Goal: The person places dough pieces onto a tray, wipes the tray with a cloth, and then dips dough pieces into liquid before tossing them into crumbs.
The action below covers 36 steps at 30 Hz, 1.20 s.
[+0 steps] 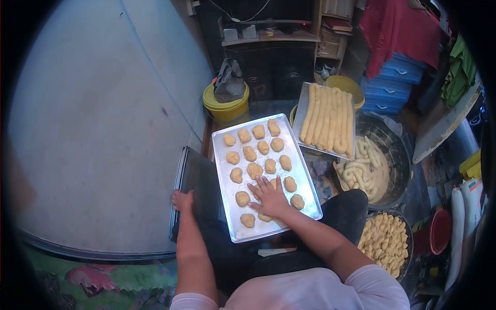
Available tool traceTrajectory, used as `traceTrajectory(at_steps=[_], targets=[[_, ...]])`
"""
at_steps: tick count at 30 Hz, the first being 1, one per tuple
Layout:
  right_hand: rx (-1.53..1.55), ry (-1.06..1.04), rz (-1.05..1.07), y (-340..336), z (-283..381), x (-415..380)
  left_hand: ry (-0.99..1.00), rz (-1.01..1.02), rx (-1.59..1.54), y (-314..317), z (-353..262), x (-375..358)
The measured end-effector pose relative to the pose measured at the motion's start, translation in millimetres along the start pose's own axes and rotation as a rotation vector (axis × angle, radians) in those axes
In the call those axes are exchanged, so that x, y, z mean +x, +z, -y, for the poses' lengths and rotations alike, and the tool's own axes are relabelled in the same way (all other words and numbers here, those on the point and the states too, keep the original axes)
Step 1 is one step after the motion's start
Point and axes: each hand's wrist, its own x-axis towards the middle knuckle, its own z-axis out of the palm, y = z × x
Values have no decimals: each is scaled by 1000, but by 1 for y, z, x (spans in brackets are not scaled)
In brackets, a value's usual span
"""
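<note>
A silver baking tray [226,206] rests across my lap, with several rows of rounded dough pieces [270,166] on it. My right hand [271,199] lies flat over the lower middle of the tray, its fingers spread and resting on or just over dough pieces. The palm and fingers partly hide a few of them. To the left, my left hand [183,200] is closed round the edge of a dark, flat panel with a metallic rim [201,178]; its underside is hidden. The panel stands beside the tray's left side.
Long dough ropes fill a second tray [353,139] at the upper right. Beyond it, a large black basin [405,170] holds twisted dough strands; a smaller basin of dough pieces [385,240] is below. A lidded yellow bucket [226,106] and pale board [103,129] stand left.
</note>
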Motion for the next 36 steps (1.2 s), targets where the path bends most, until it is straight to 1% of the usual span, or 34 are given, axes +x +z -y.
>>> traceTrajectory(at_steps=[3,5,6,8,9,12,13,15,17,18,19,20,21,23,24,26,27,29,30,31,32,33,34,35,36], targets=[[-10,2,3,0,0,1,2,-5,-49,4,0,10],[-7,2,6,-1,1,2,87,64,-2,25,5,19],[-4,3,14,-2,0,1,93,65,-6,29,6,22],[-16,8,24,-4,0,0,274,62,109,36,4,28],[-20,7,41,-6,1,-1,279,63,103,34,2,24],[-10,-6,17,-1,-2,-1,355,-198,73,12,-10,11],[-13,1,35,0,-3,-1,369,-271,44,1,-11,13],[3,7,29,-1,-4,-2,328,-327,-62,-44,-14,4],[67,-2,52,-5,-5,-2,398,-526,-82,-82,-4,2],[71,-4,44,-4,-7,0,431,-604,-176,-100,2,7],[191,36,5,0,-11,4,461,-682,-267,-117,8,7],[312,73,-28,2,-13,7,485,-711,-355,-145,8,-7],[318,60,-27,0,-16,9,506,-740,-442,-175,7,-22],[568,143,-143,-13,-27,17,462,-808,-433,-219,23,-13],[574,129,-140,-18,-34,23,454,-820,-426,-242,22,-22],[824,11,-315,-27,-51,39,427,-777,-826,-285,15,-37],[829,-3,-313,-40,-53,43,422,-792,-822,-292,18,-29],[1064,44,-361,-80,-47,40,402,-575,-1228,-298,25,-1],[1066,33,-360,-103,-41,34,414,-510,-1282,-293,18,1],[1228,2,-334,-127,-33,26,427,-443,-1334,-284,8,-2],[1387,-29,-307,-142,-29,22,362,-399,-1351,-271,-5,-4],[1431,-99,-274,-148,-30,20,299,-352,-1369,-255,-20,-9],[1428,-105,-278,-156,-27,16,243,-174,-1403,-240,-31,-14],[1624,-183,-178,-166,-23,8,232,-112,-1473,-216,-41,-8],[1816,-262,-73,-175,-20,0,274,-37,-1468,-202,-54,-21]])
